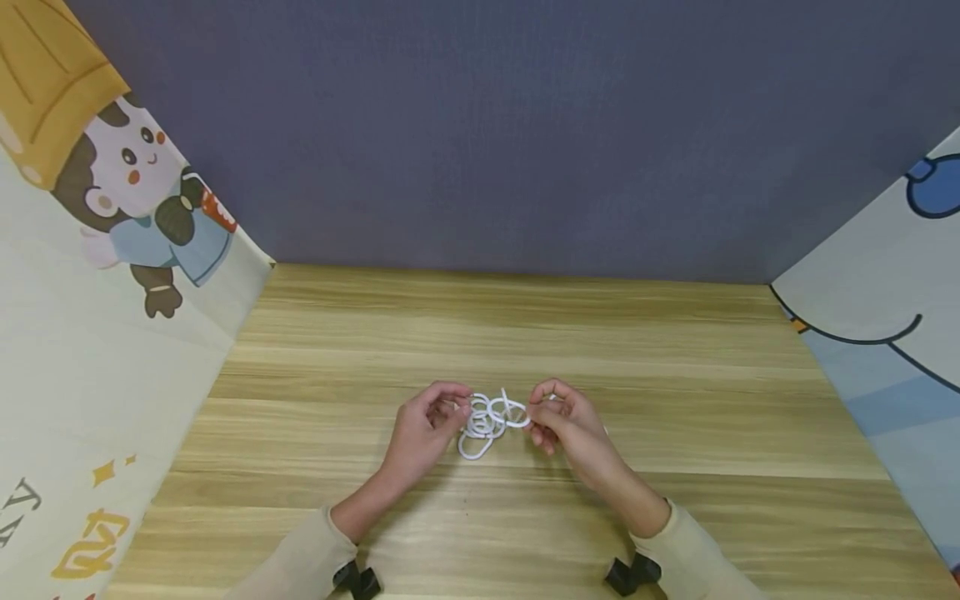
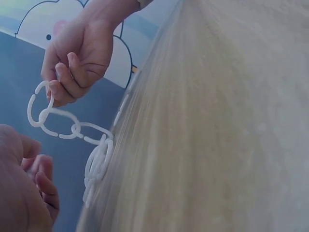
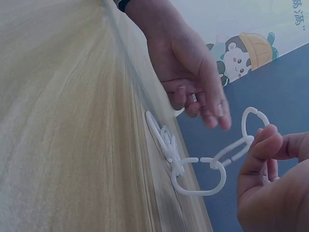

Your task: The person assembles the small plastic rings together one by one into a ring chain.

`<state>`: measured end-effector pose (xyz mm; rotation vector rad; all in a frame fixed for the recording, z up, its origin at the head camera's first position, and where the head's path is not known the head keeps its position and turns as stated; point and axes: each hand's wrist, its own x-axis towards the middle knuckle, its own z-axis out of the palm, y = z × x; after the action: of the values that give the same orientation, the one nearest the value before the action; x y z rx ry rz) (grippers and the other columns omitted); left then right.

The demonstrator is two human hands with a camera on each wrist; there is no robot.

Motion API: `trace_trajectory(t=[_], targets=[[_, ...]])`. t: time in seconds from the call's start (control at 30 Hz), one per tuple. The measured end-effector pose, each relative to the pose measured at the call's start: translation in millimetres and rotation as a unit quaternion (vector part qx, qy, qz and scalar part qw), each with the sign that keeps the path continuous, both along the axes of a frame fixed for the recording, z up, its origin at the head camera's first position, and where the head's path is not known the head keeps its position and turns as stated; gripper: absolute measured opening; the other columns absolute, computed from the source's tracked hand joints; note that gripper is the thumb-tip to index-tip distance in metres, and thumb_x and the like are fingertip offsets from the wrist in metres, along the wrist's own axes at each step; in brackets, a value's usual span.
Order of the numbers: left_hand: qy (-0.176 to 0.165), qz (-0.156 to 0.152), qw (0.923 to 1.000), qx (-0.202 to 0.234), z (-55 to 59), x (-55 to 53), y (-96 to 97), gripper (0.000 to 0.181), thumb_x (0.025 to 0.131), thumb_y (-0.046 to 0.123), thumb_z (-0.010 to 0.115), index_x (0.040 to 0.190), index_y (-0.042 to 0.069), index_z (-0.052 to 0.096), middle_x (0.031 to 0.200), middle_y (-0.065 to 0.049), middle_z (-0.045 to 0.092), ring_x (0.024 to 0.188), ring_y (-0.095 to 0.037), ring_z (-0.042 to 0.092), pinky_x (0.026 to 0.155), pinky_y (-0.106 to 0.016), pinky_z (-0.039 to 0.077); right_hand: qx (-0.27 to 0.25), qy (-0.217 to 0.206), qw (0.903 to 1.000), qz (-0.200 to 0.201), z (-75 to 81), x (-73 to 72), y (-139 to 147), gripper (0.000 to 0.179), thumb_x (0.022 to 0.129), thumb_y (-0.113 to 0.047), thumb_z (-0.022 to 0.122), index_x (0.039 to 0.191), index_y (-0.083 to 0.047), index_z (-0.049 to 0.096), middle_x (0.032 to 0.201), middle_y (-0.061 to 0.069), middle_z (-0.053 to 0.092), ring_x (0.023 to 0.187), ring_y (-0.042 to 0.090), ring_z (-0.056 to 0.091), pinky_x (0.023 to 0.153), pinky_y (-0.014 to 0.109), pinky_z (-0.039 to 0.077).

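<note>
A chain of white plastic links [image 1: 480, 421] lies heaped on the wooden table in front of me. My right hand [image 1: 570, 425] pinches an end link [image 3: 251, 117] between thumb and fingers. From there a few joined links rise off the heap; in the left wrist view the lifted part [image 2: 63, 116] slopes down to the bunched links [image 2: 98, 162]. Each link is a rounded oval with a small gap in one side. My left hand [image 1: 427, 421] hovers at the heap's left side, its fingers loosely bent and thumb apart from them, as the left wrist view shows.
The wooden tabletop [image 1: 465, 333] ends at a dark blue panel [image 1: 480, 142] at the back. Pale walls with cartoon figures stand left [image 1: 67, 350] and right [image 1: 862, 292]. Black wrist mounts [image 1: 633, 575] sit at both sleeves.
</note>
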<state>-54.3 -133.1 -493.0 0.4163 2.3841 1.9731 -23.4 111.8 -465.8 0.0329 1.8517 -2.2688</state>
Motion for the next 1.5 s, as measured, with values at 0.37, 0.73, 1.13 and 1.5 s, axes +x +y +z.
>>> trace_trajectory(t=[0.37,0.73,1.13,1.5], targets=[[0.086,-0.026,0.9957,-0.022,10.4,5.9,3.7,0.023,0.089,-0.001,0.090,0.110,0.008,0.084,0.106,-0.009,0.079,0.078,-0.008,0.062,0.062,-0.019,0.050,0.001,-0.006,0.9999,0.012,-0.4,0.3,-0.4,0.012,0.103,0.001,0.065,0.105,-0.003,0.054,0.078,0.003,0.071,0.061,0.006,0.057,0.052,0.018,0.043],[0.077,-0.043,0.9961,-0.012,8.8,4.2,3.4,0.016,0.090,0.005,0.092,0.103,0.012,0.086,0.110,-0.002,0.080,0.077,-0.008,0.062,0.061,-0.020,0.050,-0.012,-0.002,0.9997,0.023,-1.8,0.8,-1.6,0.013,0.102,0.001,0.062,0.111,0.001,0.053,0.076,0.001,0.071,0.060,0.004,0.056,0.052,0.017,0.042],[0.092,-0.034,0.9952,0.006,6.0,7.0,5.1,0.009,0.095,-0.001,0.084,0.101,0.005,0.081,0.102,-0.013,0.080,0.081,-0.007,0.063,0.062,-0.019,0.049,-0.028,0.018,0.9983,0.049,-4.2,2.5,-3.4,0.006,0.107,-0.002,0.060,0.110,-0.005,0.056,0.078,-0.002,0.075,0.058,0.002,0.059,0.049,0.016,0.042],[0.062,-0.009,0.9979,0.017,8.2,7.8,3.5,0.008,0.097,-0.002,0.081,0.104,-0.001,0.078,0.096,-0.012,0.078,0.078,-0.007,0.063,0.064,-0.017,0.047,0.003,0.022,0.9987,0.045,-5.9,2.2,9.0,0.004,0.110,-0.006,0.059,0.113,-0.004,0.060,0.083,-0.001,0.072,0.063,0.006,0.057,0.053,0.019,0.044]])
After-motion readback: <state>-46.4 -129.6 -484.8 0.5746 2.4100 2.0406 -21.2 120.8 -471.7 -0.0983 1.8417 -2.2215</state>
